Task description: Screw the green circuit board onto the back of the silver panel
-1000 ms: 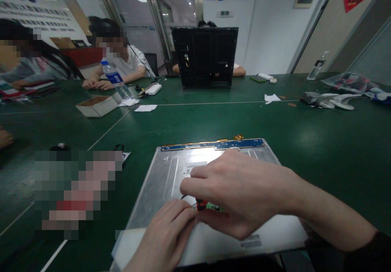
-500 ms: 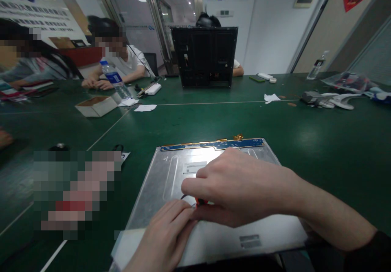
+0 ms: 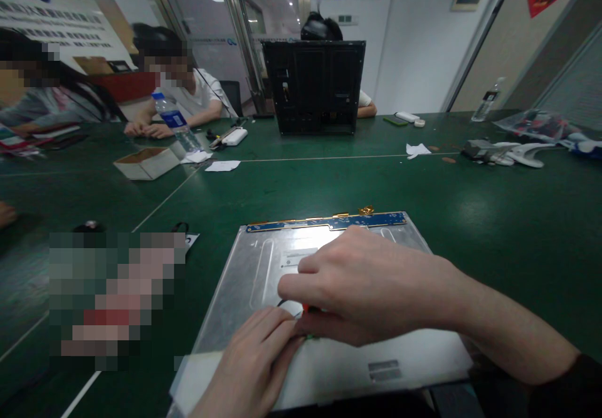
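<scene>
A silvery metal display panel [image 3: 235, 305] lies before me, a narrow blue circuit board [image 3: 305, 223] along its far edge. My right hand [image 3: 362, 286] is closed over the panel's middle. Its thumb and fingers grip a small orange-red object [image 3: 305, 308], mostly hidden, so its kind does not show. My left hand [image 3: 254, 355] rests on the near part of the panel, fingers bent and pressed together, the tips touching my right thumb. Whatever they hold is hidden. A thin dark wire [image 3: 282, 303] curves out beside the fingertips.
Across the green table [image 3: 291, 186] stands a black monitor-like casing [image 3: 315, 86], with a person behind it. Two people sit at the far left. A cardboard box [image 3: 149, 163], a water bottle [image 3: 176, 120] and paper scraps lie left; grey-white parts [image 3: 505, 153] lie right.
Both hands stay almost in place. My right hand has shifted very slightly up, and less of the orange-red object shows; a small green bit is now visible below the right thumb.
</scene>
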The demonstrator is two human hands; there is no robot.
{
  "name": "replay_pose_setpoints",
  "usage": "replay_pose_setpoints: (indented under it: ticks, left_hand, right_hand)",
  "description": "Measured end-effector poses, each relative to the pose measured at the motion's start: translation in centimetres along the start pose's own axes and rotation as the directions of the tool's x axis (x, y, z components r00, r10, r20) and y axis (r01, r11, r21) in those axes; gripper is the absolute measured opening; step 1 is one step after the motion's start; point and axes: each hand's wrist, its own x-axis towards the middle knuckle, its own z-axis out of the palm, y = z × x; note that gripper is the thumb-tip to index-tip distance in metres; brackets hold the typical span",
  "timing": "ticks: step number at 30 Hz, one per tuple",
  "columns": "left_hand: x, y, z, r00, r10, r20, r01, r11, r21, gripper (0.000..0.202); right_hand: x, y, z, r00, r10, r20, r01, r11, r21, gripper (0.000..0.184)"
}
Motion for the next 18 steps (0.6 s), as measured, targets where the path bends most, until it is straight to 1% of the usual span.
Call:
replay_pose_setpoints:
  ticks: [3, 8, 11, 14, 18]
  left_hand:
    - [0.04, 0.06, -0.08, 1.000, 0.007, -0.019, -0.007, 1.000, 0.001, 0.017]
    - [0.41, 0.28, -0.35, 0.999, 0.027, -0.028, -0.028, 1.000, -0.011, 0.016]
    - [0.64, 0.28, -0.42, 1.000, 0.022, -0.022, -0.023, 0.999, -0.024, 0.018]
    - [0.77, 0.27, -0.44, 1.000, 0.012, -0.014, -0.013, 0.999, -0.031, 0.019]
    - [0.57, 0.30, -0.38, 1.000, 0.008, -0.016, -0.008, 1.000, -0.011, 0.017]
  right_hand:
    - [-0.08, -0.03, 0.06, 1.000, -0.003, 0.014, 0.003, 1.000, 0.016, 0.018]
    - [-0.31, -0.26, -0.32, 0.999, -0.034, 0.040, 0.031, 0.997, 0.075, 0.014]
    - [-0.31, -0.31, -0.57, 0.998, -0.047, 0.050, 0.042, 0.993, 0.110, 0.019]
    - [-0.21, -0.28, -0.53, 0.998, -0.038, 0.054, 0.033, 0.995, 0.098, 0.018]
    - [-0.15, -0.23, -0.07, 1.000, 0.001, 0.026, -0.002, 1.000, 0.019, 0.012]
